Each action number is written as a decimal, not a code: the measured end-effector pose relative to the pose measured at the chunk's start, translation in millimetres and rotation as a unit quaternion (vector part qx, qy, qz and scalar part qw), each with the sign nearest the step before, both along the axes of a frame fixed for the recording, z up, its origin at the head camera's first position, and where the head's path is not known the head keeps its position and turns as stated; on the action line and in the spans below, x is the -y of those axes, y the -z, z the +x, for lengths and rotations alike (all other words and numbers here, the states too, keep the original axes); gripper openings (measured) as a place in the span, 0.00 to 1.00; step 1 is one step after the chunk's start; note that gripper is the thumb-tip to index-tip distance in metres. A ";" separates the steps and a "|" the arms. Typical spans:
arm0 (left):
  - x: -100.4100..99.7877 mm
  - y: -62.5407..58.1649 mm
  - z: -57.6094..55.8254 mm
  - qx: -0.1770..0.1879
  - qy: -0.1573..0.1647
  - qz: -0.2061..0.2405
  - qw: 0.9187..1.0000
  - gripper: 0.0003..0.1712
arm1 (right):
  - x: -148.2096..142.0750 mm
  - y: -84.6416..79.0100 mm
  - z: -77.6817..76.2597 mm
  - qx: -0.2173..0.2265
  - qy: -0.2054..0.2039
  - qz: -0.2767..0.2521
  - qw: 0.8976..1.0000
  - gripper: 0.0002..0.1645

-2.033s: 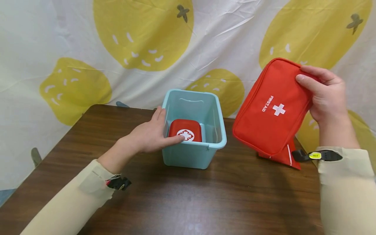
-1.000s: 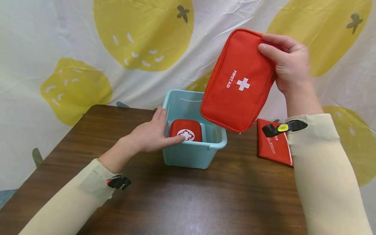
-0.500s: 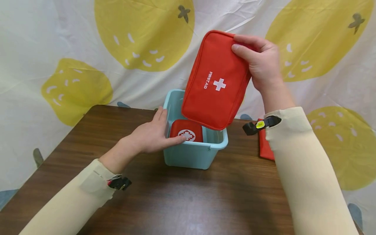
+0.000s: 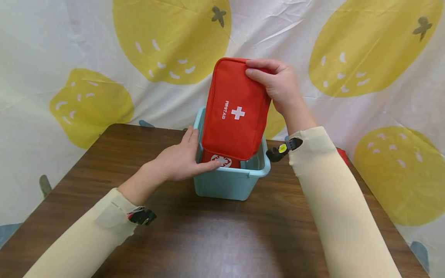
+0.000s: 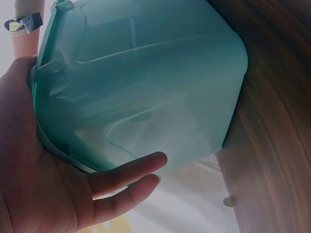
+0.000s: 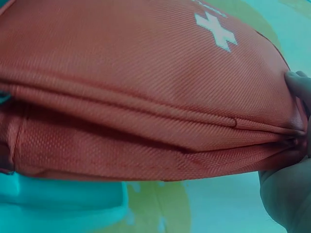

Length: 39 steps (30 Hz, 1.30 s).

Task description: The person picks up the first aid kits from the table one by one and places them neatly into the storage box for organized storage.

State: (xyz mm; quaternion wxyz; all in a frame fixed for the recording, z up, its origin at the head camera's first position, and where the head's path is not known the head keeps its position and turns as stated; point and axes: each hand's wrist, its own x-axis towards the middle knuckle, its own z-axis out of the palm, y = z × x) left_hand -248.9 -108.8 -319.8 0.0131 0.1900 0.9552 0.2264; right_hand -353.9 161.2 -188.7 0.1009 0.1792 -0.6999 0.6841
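Note:
Thumb and fingers of my right hand [image 4: 279,83] pinch the top right corner of a red fabric first aid pouch [image 4: 233,88] with a white cross. The pouch hangs tilted over a light blue plastic bin [image 4: 222,187], its lower edge overlapping the opening in the head view. Inside the bin is a red case [image 4: 234,162] with a round white emblem, partly hidden by the pouch. My left hand [image 4: 179,160] rests against the bin's left front corner, thumb along the rim. In the left wrist view its straight fingers [image 5: 129,172] lie along the bin's outer wall.
The bin stands on a dark wooden table [image 4: 208,239]. At the right, a red flat packet [image 4: 343,156] shows only a corner past my right sleeve [image 4: 330,193]. A white cloth with yellow fruit prints [image 4: 167,38] hangs behind the table.
My right hand has carried the first aid pouch leftward, up at first and then down over the bin. My sleeve now covers most of the red packet. The left hand and the bin have stayed put.

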 end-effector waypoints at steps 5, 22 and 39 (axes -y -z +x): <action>0.2 0.4 0.5 -0.007 0.005 0.006 1.000 0.66 | 7.6 13.1 -7.2 0.007 -0.002 0.025 1.000 0.17; -2.2 -0.1 -1.2 0.010 -0.001 0.017 1.000 0.69 | 16.2 47.1 -25.6 0.049 0.003 0.078 0.996 0.16; -5.8 -0.2 1.4 0.006 -0.008 0.003 1.000 0.72 | 16.9 74.0 -31.1 0.068 0.013 0.111 0.991 0.17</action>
